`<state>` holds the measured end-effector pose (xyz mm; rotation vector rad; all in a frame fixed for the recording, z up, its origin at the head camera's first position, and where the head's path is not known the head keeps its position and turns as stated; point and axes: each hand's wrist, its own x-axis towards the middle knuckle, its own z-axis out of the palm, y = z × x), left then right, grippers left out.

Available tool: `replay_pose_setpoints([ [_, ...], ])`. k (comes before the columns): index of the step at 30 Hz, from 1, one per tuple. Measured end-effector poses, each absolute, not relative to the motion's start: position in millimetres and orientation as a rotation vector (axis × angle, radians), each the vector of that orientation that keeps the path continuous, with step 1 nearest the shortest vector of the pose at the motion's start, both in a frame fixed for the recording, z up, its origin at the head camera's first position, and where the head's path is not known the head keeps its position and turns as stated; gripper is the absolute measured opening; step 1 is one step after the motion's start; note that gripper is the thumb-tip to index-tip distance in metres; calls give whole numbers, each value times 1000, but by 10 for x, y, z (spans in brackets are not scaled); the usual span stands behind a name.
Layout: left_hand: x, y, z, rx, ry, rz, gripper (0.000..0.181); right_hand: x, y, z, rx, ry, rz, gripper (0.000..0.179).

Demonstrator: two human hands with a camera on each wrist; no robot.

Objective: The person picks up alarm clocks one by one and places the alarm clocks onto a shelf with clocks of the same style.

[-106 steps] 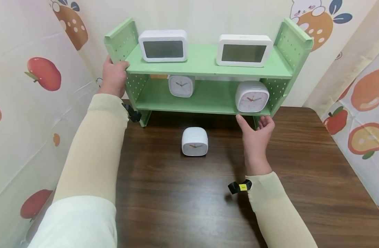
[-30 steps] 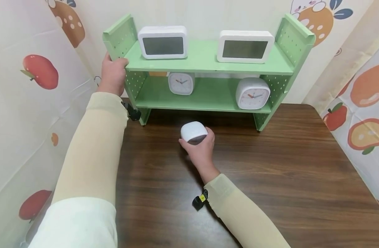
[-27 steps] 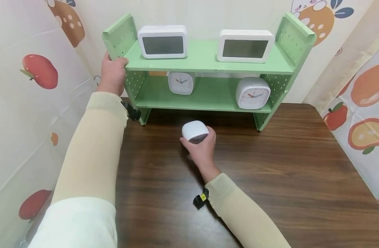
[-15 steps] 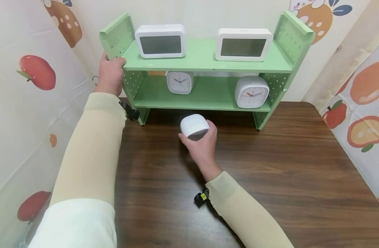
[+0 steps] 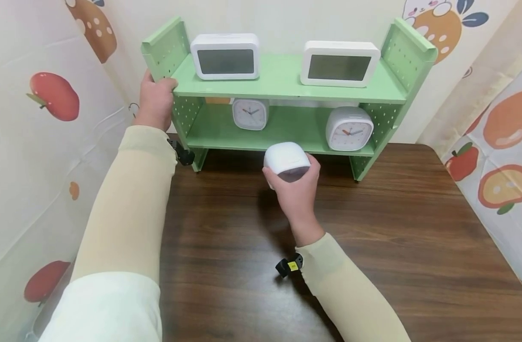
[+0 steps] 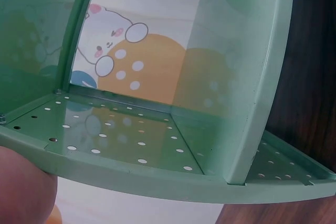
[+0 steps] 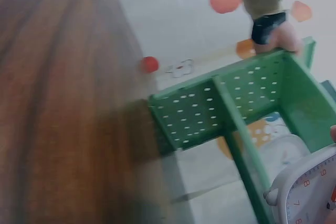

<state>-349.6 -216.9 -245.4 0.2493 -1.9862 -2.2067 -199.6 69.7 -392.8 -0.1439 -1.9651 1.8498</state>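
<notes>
My left hand (image 5: 155,102) grips the left side panel of a green two-tier shelf (image 5: 279,76); its thumb lies at the upper board's edge. In the left wrist view, a fingertip (image 6: 23,187) touches the panel's rim. My right hand (image 5: 298,192) holds a white alarm clock (image 5: 284,156) between thumb and fingers, above the table and just in front of the lower board. The clock's face is mostly covered by the hand in the head view. Part of its numbered dial shows in the right wrist view, where the clock (image 7: 310,192) is tilted.
Two white digital clocks (image 5: 225,57) stand on the upper board, one left and one right. The lower board bears a white dial clock (image 5: 249,114) left of centre and another dial clock (image 5: 349,129) at its right end. Beneath is a dark wooden table (image 5: 226,266).
My right hand has moved from the shelf's lower right to the clock on the table, taken hold of it, and lifted it up and rightward. My left hand stays on the side panel.
</notes>
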Motion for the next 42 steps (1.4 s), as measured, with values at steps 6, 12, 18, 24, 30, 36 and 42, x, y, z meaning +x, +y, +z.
replay_pose_setpoints([
  [6, -3508, -2172, -2477, 256, -1971, -2212, 55, -2034, 797, -3757, -166, -1916, 1876, 99],
  [12, -3516, -2203, -2515, 280, -1984, -2200, 55, -2104, 881, -3717, -209, -1878, 1891, 98],
  [18, -3508, -2236, -2538, 283, -1995, -2193, 57, -2163, 968, -3747, -252, -1841, 1927, 99],
  [24, -3482, -2250, -2550, 311, -1982, -2203, 58, -2224, 997, -3799, -286, -1854, 1969, 101],
  [30, -3466, -2236, -2529, 322, -1975, -2213, 57, -2259, 968, -3775, -287, -1865, 1976, 101],
  [36, -3456, -2210, -2488, 306, -1973, -2208, 57, -2278, 986, -3716, -248, -1869, 1976, 99],
  [42, -3492, -2154, -2450, 292, -1977, -2192, 58, -2264, 1055, -3659, -254, -1869, 1965, 99],
])
